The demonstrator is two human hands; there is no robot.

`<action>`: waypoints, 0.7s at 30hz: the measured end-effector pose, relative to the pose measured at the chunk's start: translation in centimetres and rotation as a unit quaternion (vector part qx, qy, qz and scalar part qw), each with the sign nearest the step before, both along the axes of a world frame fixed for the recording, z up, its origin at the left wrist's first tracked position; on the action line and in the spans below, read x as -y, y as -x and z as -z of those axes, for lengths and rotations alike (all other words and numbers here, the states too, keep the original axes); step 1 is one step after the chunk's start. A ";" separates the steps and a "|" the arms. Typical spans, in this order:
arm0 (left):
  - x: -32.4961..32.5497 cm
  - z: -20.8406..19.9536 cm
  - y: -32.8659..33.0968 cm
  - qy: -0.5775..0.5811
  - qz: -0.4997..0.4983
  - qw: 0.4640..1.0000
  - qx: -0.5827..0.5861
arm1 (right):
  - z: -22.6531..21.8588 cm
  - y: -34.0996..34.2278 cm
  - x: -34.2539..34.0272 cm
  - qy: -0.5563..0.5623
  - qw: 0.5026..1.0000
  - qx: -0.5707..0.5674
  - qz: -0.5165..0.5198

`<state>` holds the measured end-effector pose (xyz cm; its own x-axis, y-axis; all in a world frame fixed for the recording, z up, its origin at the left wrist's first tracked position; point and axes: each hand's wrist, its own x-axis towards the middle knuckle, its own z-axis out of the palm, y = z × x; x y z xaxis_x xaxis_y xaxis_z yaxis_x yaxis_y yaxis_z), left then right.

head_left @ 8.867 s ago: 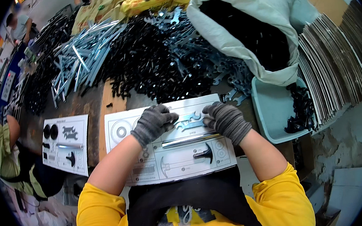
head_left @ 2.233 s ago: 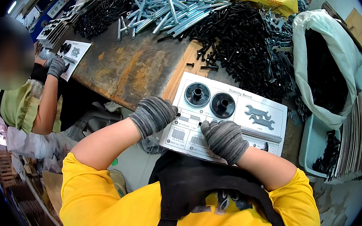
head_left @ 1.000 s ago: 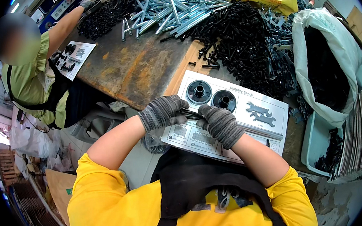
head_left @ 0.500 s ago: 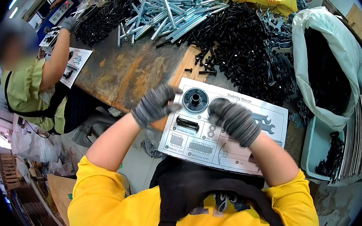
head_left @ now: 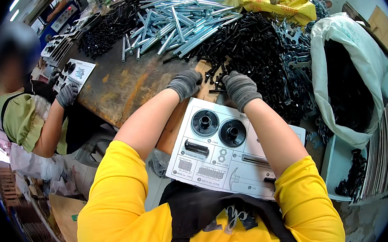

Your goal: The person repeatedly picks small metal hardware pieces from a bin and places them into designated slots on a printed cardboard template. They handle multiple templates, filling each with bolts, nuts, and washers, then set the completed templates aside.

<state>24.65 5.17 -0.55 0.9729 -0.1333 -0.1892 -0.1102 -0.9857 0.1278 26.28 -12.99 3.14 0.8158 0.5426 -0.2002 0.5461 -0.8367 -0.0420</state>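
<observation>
Both my hands wear grey knit gloves and reach past the far edge of a white printed card (head_left: 194,172). My left hand (head_left: 186,84) is curled closed at the near edge of the bolt pile; its fingertips are hidden. My right hand (head_left: 241,89) has bent fingers among loose black bolts (head_left: 256,45), and what they grip cannot be made out. On the card lie two round black discs with raised hubs, the left disc (head_left: 204,123) and the right disc (head_left: 232,133). Below them sits a black cylindrical part (head_left: 196,148). My right forearm covers part of the card.
Silver metal tubes (head_left: 180,24) are heaped at the back of the worn table (head_left: 121,90). Flat wrenches (head_left: 296,39) lie right of the bolts. A white sack (head_left: 323,85) and a pale bin (head_left: 332,173) stand at right. A co-worker (head_left: 29,109) handles another card at left.
Both hands have moved from over the card to the bolts beyond it. The right disc, partly covered by my right hand before, now shows fully. The co-worker's arm has come down onto their card.
</observation>
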 end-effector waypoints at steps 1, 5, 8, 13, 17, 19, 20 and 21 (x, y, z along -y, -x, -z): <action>0.0 0.3 -0.2 0.046 -0.042 0.998 0.012 | -0.1 -0.1 -0.5 0.007 1.000 0.003 -0.006; 1.4 0.5 -1.6 0.092 -0.135 0.986 -0.006 | 1.7 -2.0 -2.3 -0.008 0.995 -0.062 0.071; 2.5 0.0 -1.9 0.019 -0.140 0.990 -0.016 | 1.4 -1.6 -2.0 -0.078 0.979 -0.156 0.105; 1.1 0.0 -1.4 0.041 -0.083 0.996 0.013 | 3.3 -2.2 -0.9 -0.094 0.984 -0.148 0.018; -1.7 -1.1 1.6 0.165 -0.066 0.971 0.159 | 2.9 -1.6 -1.6 -0.080 0.996 -0.047 0.005; -1.3 -3.9 4.3 0.206 -0.063 0.965 0.149 | 3.1 -2.1 -2.0 -0.052 0.995 -0.083 0.031; -0.9 -5.4 5.7 0.220 -0.068 0.963 0.138 | 4.7 -3.4 -2.2 -0.049 0.991 -0.109 0.062; -1.1 -6.1 7.1 0.232 -0.080 0.961 0.128 | 4.3 -3.3 -2.9 -0.047 0.986 -0.136 0.085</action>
